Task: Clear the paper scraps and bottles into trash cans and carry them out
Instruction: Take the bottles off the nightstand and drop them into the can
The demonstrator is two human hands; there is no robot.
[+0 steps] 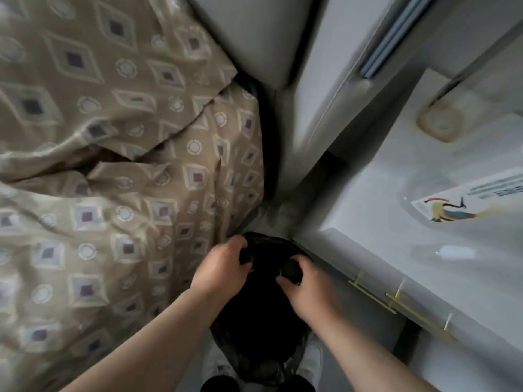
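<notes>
Both hands grip the top of a black bag. The left hand bunches the rim on its side, and the right hand pinches a fold opposite. The bag hangs between and below the hands, above white shoes. A patterned bedcover lies left of the left hand. Right of the right hand, a white worktop carries what looks like a clear, labelled bottle.

Home bedroom. Left of & beyond the left hand, which grips a black bag: bed w/ tan diamond-print duvet. Right of the right hand, also gripping it: white cabinet w/ brass handles, clear plastic bottle lying on top.
</notes>
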